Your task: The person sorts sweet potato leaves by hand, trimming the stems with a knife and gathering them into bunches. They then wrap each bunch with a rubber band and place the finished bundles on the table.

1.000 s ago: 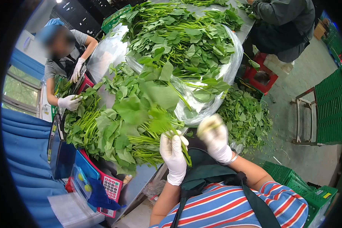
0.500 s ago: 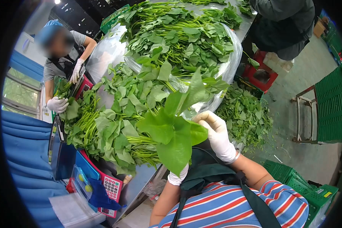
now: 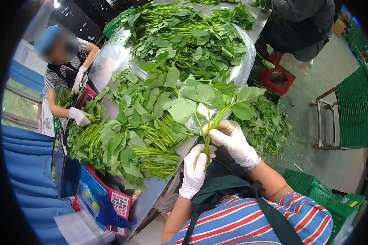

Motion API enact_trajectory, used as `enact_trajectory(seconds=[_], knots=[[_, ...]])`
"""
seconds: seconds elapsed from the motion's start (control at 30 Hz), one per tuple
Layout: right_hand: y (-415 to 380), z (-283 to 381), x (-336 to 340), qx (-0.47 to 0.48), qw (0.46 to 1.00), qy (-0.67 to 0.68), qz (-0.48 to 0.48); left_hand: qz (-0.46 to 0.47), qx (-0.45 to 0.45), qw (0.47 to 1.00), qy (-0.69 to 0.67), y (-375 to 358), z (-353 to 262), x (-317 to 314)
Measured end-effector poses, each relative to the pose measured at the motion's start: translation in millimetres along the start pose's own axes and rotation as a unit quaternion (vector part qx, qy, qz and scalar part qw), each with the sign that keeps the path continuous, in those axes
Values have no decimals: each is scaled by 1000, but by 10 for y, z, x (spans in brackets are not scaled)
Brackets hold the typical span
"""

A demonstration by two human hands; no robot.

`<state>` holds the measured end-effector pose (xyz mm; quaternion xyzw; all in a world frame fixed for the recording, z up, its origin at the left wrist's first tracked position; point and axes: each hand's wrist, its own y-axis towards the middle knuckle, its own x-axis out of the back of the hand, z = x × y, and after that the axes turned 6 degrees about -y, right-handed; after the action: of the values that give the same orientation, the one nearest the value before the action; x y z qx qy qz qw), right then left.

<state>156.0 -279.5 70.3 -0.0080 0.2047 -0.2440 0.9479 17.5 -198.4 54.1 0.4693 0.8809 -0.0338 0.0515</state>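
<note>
My left hand [image 3: 195, 169], in a white glove, is closed around the lower ends of a few leafy green stems [image 3: 209, 134]. Slightly higher and to the right, my gloved right hand [image 3: 233, 141] pinches the same stems between thumb and fingers. Their broad heart-shaped leaves [image 3: 200, 94] fan out above both hands. On the table just left of my hands lies a pile of bunched leafy greens [image 3: 126, 139], with cut stem ends toward me. A larger heap of greens [image 3: 188, 45] rests on clear plastic sheeting [image 3: 249, 53] farther back.
A co-worker [image 3: 65, 65] in white gloves handles greens by a pink scale [image 3: 88, 96] at left. Another person [image 3: 300, 28] stands at upper right. More greens [image 3: 268, 122] lie low at right, near a red stool [image 3: 277, 77]. Green crates [image 3: 343, 212] stand lower right; a pink scale [image 3: 119, 204] sits lower left.
The stems with their leaves have tipped away from me, so the stalks now show. My left hand has come up into view from behind the leaves. The co-worker's lower hand has moved right.
</note>
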Motion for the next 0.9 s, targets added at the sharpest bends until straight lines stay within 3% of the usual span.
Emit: enact_trajectory(seconds=[0.07,0.17,0.4,0.7,0.9], knots=[[10,-28,41,22,995,62,71,18,-7,1000,16,-3,45,-26],[21,60,-6,37,998,6,52,2,-39,998,44,-16,58,-29],[-3,51,-53,37,996,18,84,-6,-50,999,14,-31,134,-2],[-10,121,-63,67,992,-89,68,-34,-48,998,14,-4,90,-17],[-6,76,-55,93,983,-156,-17,-93,-80,990,72,-14,184,34]])
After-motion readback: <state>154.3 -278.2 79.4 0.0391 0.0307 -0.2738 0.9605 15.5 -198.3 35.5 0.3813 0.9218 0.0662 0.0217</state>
